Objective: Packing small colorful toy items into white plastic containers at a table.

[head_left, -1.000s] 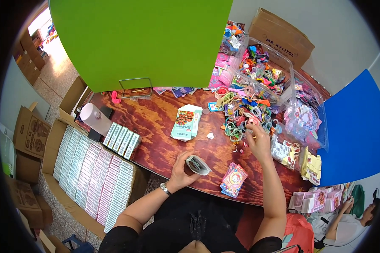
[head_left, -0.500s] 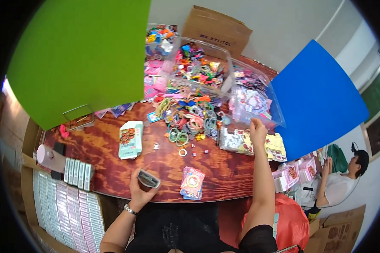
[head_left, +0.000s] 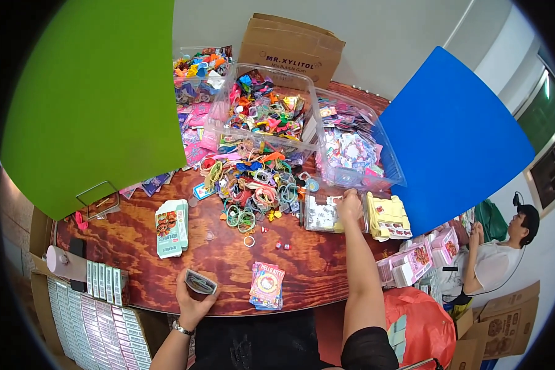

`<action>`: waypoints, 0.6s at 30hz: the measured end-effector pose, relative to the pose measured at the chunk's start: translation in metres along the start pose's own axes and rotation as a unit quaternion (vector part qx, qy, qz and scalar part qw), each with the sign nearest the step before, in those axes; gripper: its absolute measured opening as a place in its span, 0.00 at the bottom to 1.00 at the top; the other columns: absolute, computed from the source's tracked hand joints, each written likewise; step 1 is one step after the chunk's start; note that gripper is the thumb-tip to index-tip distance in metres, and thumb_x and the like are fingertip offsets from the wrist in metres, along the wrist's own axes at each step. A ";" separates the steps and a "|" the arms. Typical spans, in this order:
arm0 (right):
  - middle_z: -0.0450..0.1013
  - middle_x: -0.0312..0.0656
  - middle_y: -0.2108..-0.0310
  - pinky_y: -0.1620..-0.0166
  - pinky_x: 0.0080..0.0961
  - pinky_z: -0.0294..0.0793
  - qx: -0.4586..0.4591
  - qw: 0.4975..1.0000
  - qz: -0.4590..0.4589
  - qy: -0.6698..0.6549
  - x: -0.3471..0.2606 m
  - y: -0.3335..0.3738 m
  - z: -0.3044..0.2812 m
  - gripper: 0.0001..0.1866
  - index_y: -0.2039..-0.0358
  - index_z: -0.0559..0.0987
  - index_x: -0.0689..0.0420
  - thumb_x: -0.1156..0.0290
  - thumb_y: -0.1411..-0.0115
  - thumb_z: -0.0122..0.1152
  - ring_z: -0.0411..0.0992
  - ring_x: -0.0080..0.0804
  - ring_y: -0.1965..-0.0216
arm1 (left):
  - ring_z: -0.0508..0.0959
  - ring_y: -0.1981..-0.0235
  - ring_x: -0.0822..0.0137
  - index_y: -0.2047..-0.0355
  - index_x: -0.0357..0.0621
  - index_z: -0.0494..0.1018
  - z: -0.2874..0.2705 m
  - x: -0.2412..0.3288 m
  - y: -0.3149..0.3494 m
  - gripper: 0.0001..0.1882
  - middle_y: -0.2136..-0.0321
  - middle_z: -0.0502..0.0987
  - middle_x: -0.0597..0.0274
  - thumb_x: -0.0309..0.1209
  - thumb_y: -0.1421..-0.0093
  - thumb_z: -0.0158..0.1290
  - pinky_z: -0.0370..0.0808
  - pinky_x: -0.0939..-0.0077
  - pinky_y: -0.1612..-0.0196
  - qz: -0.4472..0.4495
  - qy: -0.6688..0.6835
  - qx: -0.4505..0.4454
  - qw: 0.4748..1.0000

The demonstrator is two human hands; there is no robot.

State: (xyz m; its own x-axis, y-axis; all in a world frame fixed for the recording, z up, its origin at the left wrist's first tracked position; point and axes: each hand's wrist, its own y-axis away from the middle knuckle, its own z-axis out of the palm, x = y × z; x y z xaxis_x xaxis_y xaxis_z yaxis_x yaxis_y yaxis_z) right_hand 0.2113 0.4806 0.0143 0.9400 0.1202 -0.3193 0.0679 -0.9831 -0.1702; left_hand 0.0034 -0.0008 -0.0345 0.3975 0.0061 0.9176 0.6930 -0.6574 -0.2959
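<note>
My left hand (head_left: 194,297) is closed around a small upright carton (head_left: 201,282) with its top open, close to the table's front edge. Reaching across to the right, my right hand (head_left: 350,208) has its fingers drawn together over a shallow clear plastic tray (head_left: 307,213) of small white printed pieces. Whatever its fingertips pinch is hidden. Between the hands lies a stack of colourful printed cards (head_left: 267,285). Flat mint-green cartons (head_left: 172,229) are stacked beyond my left hand. Small rings and tiny red trinkets lie scattered near the middle.
A heap of hair ties and trinkets (head_left: 259,191) spills before clear bins (head_left: 262,137). Yellow packets (head_left: 388,216) sit right of the tray. Green (head_left: 92,105) and blue (head_left: 459,135) panels flank the table. A co-worker (head_left: 499,253) sits at the far right beside pink boxes (head_left: 413,259).
My right hand has come down from beside the clear bin's near edge into the tray of white pieces. The left hand still holds the carton. The whole view has shifted slightly.
</note>
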 end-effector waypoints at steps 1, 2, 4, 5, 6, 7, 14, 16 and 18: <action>0.81 0.50 0.61 0.54 0.46 0.77 -0.002 1.000 0.000 0.000 0.003 0.000 -0.001 0.21 0.56 0.77 0.56 0.58 0.45 0.72 0.80 0.47 0.56 | 0.73 0.48 0.65 0.35 0.38 0.56 0.000 0.001 0.001 0.49 0.47 0.69 0.57 0.26 0.54 0.73 0.72 0.69 0.44 -0.014 0.018 0.001 1.000; 0.81 0.49 0.64 0.57 0.42 0.78 -0.007 0.999 -0.039 -0.036 0.008 -0.001 -0.004 0.18 0.58 0.78 0.57 0.60 0.43 0.70 0.80 0.44 0.60 | 0.73 0.48 0.65 0.35 0.38 0.56 -0.001 0.002 0.001 0.49 0.47 0.69 0.57 0.26 0.54 0.73 0.72 0.69 0.44 -0.015 0.017 0.001 1.000; 0.82 0.48 0.67 0.60 0.38 0.78 -0.009 0.995 -0.075 -0.070 0.016 -0.003 -0.008 0.15 0.61 0.80 0.58 0.61 0.42 0.69 0.81 0.40 0.64 | 0.72 0.48 0.65 0.35 0.38 0.56 0.000 0.004 -0.001 0.49 0.47 0.69 0.57 0.26 0.54 0.73 0.72 0.68 0.44 -0.029 0.037 -0.004 0.999; 0.81 0.45 0.70 0.62 0.34 0.77 -0.041 0.980 -0.113 -0.156 0.019 -0.005 -0.010 0.13 0.62 0.81 0.58 0.62 0.41 0.68 0.80 0.35 0.67 | 0.72 0.48 0.65 0.35 0.38 0.56 0.000 0.007 -0.004 0.49 0.47 0.69 0.57 0.26 0.54 0.73 0.72 0.68 0.44 -0.029 0.039 -0.006 0.999; 0.81 0.43 0.72 0.65 0.30 0.76 -0.076 0.956 -0.152 -0.241 0.015 -0.001 -0.013 0.12 0.64 0.82 0.59 0.63 0.40 0.67 0.79 0.30 0.70 | 0.72 0.48 0.65 0.35 0.38 0.56 -0.002 0.012 -0.004 0.49 0.47 0.69 0.57 0.26 0.54 0.73 0.72 0.68 0.44 -0.022 0.041 -0.013 0.999; 0.81 0.40 0.72 0.66 0.24 0.73 -0.169 0.943 -0.118 -0.260 0.008 0.004 -0.021 0.12 0.62 0.82 0.59 0.64 0.40 0.67 0.76 0.23 0.71 | 0.73 0.48 0.65 0.35 0.38 0.56 -0.003 0.014 -0.005 0.49 0.47 0.69 0.57 0.26 0.54 0.73 0.72 0.68 0.44 -0.016 0.044 -0.020 0.999; 0.82 0.44 0.66 0.52 0.37 0.76 -0.211 0.949 -0.232 0.002 0.001 0.011 -0.009 0.27 0.61 0.81 0.57 0.50 0.54 0.76 0.80 0.42 0.60 | 0.73 0.47 0.65 0.35 0.38 0.57 -0.001 0.001 0.000 0.49 0.47 0.69 0.57 0.26 0.54 0.73 0.73 0.68 0.44 -0.014 0.024 0.003 1.000; 0.81 0.42 0.68 0.54 0.35 0.77 -0.232 0.944 -0.236 -0.017 0.008 0.004 0.000 0.24 0.62 0.81 0.57 0.54 0.53 0.76 0.80 0.41 0.61 | 0.73 0.47 0.65 0.36 0.38 0.57 -0.002 0.003 -0.001 0.48 0.47 0.69 0.57 0.26 0.54 0.73 0.73 0.69 0.44 -0.005 -0.007 -0.005 1.000; 0.81 0.43 0.67 0.56 0.34 0.77 -0.261 0.943 -0.189 -0.079 0.013 0.000 0.004 0.21 0.63 0.81 0.57 0.57 0.52 0.75 0.80 0.40 0.63 | 0.73 0.47 0.65 0.36 0.38 0.57 -0.001 0.008 -0.003 0.48 0.47 0.69 0.57 0.27 0.54 0.73 0.73 0.69 0.44 -0.007 0.020 -0.010 1.000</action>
State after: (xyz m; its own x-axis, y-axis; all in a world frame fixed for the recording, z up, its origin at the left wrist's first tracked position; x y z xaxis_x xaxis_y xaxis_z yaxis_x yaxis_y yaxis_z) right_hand 0.2217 0.4832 0.0063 0.7567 0.4553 -0.4692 0.5831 -0.7946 0.1694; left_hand 0.0038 0.0007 -0.0264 0.3639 -0.0140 0.9313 0.6858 -0.6726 -0.2781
